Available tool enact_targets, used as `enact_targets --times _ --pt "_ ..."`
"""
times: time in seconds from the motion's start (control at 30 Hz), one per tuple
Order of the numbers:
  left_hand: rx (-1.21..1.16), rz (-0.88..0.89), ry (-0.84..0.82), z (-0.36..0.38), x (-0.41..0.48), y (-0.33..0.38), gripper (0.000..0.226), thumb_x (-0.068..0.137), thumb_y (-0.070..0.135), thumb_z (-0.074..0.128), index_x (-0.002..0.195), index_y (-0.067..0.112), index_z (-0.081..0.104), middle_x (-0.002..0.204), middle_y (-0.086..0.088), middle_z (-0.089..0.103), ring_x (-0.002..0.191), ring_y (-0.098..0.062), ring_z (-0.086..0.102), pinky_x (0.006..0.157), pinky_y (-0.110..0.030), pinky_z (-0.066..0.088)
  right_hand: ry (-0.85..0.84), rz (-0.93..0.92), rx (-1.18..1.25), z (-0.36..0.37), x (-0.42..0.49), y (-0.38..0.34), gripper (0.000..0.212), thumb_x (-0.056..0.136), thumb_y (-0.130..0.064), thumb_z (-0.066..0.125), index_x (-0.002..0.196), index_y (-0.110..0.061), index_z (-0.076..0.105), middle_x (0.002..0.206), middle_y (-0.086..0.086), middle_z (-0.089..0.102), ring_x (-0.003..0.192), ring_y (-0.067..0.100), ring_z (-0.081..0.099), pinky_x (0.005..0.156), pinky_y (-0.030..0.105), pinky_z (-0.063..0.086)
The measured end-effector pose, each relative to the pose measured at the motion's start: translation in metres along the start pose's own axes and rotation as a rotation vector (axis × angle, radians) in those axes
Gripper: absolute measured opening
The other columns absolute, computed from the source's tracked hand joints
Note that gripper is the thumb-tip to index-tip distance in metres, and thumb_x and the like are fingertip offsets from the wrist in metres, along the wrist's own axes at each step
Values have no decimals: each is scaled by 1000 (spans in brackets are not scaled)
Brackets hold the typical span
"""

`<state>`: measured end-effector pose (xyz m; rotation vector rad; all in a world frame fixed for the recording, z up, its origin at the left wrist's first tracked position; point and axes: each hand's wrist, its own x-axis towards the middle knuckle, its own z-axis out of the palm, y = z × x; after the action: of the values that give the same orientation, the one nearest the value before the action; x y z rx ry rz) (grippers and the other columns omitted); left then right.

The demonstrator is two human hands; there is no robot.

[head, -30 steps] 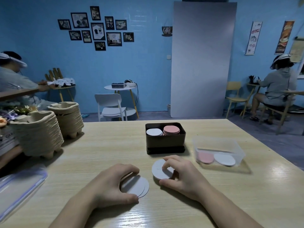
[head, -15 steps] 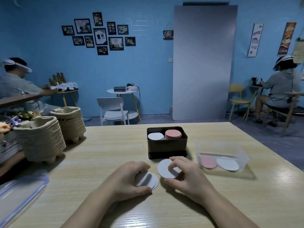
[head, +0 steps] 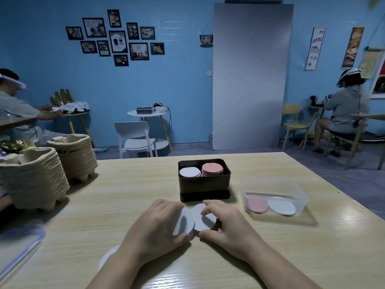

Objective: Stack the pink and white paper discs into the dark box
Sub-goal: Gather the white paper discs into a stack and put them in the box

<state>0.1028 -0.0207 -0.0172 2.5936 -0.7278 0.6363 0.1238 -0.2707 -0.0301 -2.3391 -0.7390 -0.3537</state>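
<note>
We read "Coffee" in pale script on the small dark cup-shaped sign (head: 206, 40) hanging just left of the tall grey panel (head: 250, 80). Right of that panel, the white banner (head: 315, 49) carries "COFFEE" in slanted red letters near its top, and the brown banner (head: 352, 47) farther right shows "COFFEE" near its lower end. The framed prints (head: 116, 38) well left of the panel bear lettering too small for us to read.

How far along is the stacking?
Done: the dark rectangular box holds a white disc stack and a pink disc stack. In hand: the left hand and right hand each grip white paper discs. Left: pink and white discs in the clear plastic tub, one loose white disc by the left forearm.
</note>
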Motion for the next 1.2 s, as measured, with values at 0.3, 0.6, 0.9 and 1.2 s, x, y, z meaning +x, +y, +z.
enact_targets --times 0.3,0.6,0.9,1.2 --pt "-28 70 22 10 9 9 65 80 72 67 125 26 55 116 10 68 106 -12 59 76 -34 58 -33 -108 5 1 -1 1 27 86 -47 77 103 -32 62 147 -16 49 137 -2 41 106 21 41" --pt "-60 -22 11 7 -5 1 69 80 67 62 138 30 53 136 15 61 122 -4 56 97 -19 45 47 -54 110 1 -3 3 25 83 -54 71 96 -36 61 146 -12 52 138 -2 43 94 28 53" --pt "-65 22 2 17 -3 -2 54 86 57 68 131 30 56 123 16 67 109 -7 63 84 -32 56 22 -94 115 0 -4 0 34 81 -48 78 104 -34 58 141 -15 55 134 -4 45 98 32 52" --pt "-57 8 -8 17 -5 2 52 86 60 67 129 34 51 116 17 67 101 -7 63 78 -32 55 43 -118 156 -2 -5 -3 32 80 -47 80 100 -32 60 136 -16 57 133 -3 48 98 30 51"
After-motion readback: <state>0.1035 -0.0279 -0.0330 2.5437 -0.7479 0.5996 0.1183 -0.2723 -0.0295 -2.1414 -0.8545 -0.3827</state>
